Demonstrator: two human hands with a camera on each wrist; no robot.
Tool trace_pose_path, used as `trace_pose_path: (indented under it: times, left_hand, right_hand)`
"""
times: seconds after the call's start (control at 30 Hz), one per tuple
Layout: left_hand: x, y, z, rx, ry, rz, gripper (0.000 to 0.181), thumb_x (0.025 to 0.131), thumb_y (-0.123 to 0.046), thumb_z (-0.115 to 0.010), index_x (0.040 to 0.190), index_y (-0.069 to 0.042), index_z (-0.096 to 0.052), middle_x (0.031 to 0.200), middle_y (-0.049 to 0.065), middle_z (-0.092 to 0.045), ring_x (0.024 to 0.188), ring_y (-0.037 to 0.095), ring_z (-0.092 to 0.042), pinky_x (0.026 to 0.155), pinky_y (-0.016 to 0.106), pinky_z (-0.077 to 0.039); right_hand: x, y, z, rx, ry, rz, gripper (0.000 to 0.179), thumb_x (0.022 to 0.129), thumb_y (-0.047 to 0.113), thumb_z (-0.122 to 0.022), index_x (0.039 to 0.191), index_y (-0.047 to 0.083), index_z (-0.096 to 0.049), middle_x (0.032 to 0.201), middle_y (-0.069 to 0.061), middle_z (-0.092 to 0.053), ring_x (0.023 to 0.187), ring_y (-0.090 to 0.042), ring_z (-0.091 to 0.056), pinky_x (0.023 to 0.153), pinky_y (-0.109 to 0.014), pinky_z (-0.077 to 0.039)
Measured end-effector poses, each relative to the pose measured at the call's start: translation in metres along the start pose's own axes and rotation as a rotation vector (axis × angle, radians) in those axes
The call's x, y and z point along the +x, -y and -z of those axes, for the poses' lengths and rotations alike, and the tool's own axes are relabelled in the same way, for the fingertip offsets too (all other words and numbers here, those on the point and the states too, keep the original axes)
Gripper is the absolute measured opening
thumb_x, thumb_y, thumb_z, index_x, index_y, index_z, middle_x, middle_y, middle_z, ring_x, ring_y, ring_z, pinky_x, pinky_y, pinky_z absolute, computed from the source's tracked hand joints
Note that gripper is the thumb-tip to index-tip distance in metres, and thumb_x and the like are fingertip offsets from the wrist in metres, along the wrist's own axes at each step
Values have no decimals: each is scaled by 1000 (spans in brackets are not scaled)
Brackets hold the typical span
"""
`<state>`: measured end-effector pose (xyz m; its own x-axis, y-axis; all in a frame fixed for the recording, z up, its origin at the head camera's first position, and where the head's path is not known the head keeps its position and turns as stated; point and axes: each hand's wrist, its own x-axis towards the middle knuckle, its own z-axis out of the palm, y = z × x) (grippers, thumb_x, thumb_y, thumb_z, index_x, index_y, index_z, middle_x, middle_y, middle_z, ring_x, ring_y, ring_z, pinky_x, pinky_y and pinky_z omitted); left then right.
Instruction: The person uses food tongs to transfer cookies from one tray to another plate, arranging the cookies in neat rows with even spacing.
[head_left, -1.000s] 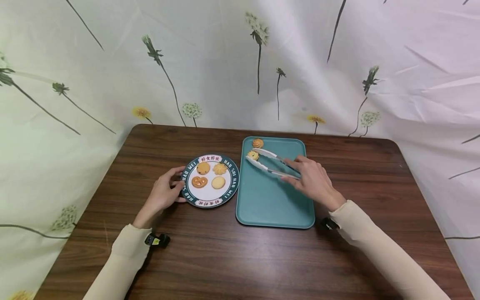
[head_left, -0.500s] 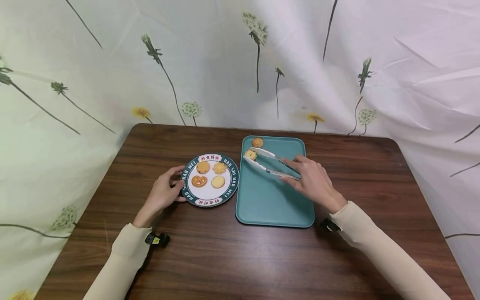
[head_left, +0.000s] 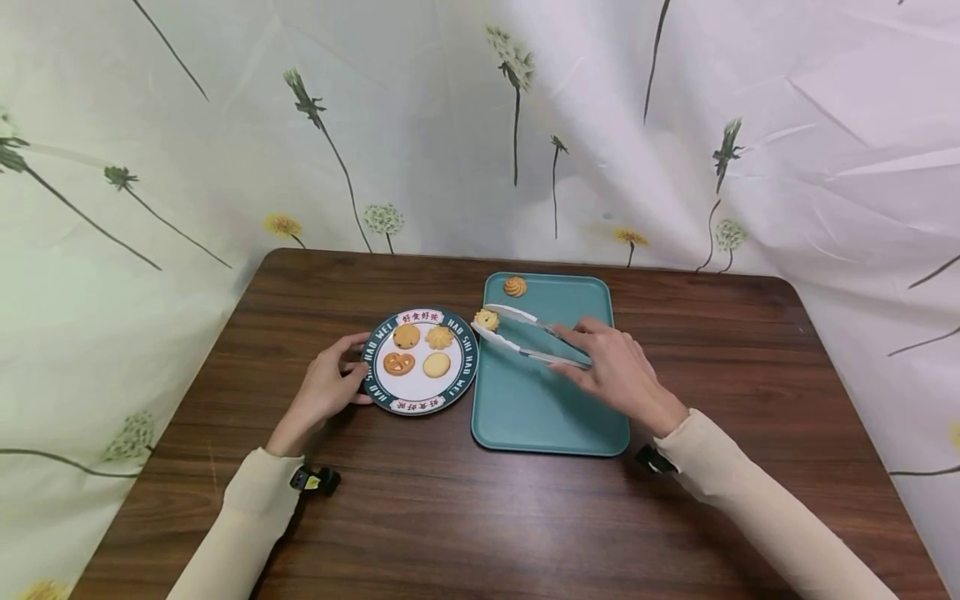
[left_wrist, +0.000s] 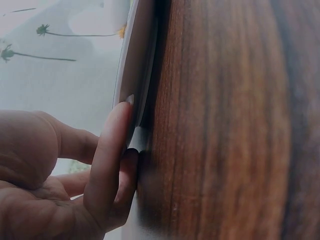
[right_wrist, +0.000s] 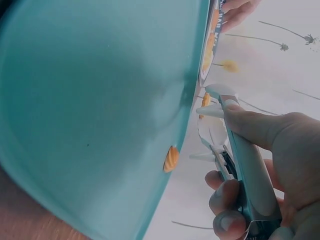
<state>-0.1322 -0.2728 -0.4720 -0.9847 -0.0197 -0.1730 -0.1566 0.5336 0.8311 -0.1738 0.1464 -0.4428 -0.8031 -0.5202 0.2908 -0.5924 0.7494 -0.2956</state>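
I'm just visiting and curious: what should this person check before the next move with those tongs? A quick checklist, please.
1. Right hand holding the tongs: ok.
2. Cookie between the tong tips: ok.
3. How firmly the tongs squeeze it: cannot tell.
4. Left hand holding the plate by its rim: ok.
5. Cookie over the plate's white middle: not ok; it is at the tray's left edge.
6. Tray free of cookies: not ok; a swirled cookie lies there.

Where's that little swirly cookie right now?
In the head view, the swirly cookie lies in the far left corner of the teal tray, just beyond the tongs held in the right hand.
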Motion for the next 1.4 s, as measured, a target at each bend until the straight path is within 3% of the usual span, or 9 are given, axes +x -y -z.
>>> trace_pose_path:
  times: [0.4, 0.9, 1.4]
  left_hand:
    - [-2, 0, 0, 1, 3, -10, 54, 107, -4, -48, 160, -5, -36, 155, 29, -38, 129, 49, -59, 67, 30, -70]
    - [-3, 2, -1, 5, 0, -15, 54, 107, -4, -48, 160, -5, -36, 154, 29, -39, 128, 49, -59, 67, 30, -70]
    - [-1, 3, 0, 2, 0, -24, 53, 108, -4, -47, 160, -5, -36, 155, 29, -38, 126, 49, -60, 66, 31, -70]
  right_hand:
    - [0, 20, -8, 19, 14, 42, 55, 92, 42, -80, 140, 18, -68, 102, -6, -69, 67, -9, -50, 48, -18, -41]
    - [2, 42, -18, 68, 52, 100, 53, 91, 40, -81, 137, 17, -70, 101, -5, -70, 62, -5, -46, 44, -16, -36]
    - [4, 59, -23, 97, 116, 138, 52, 93, 41, -79, 138, 17, -69, 103, -3, -70, 63, -5, -49, 48, -15, -40]
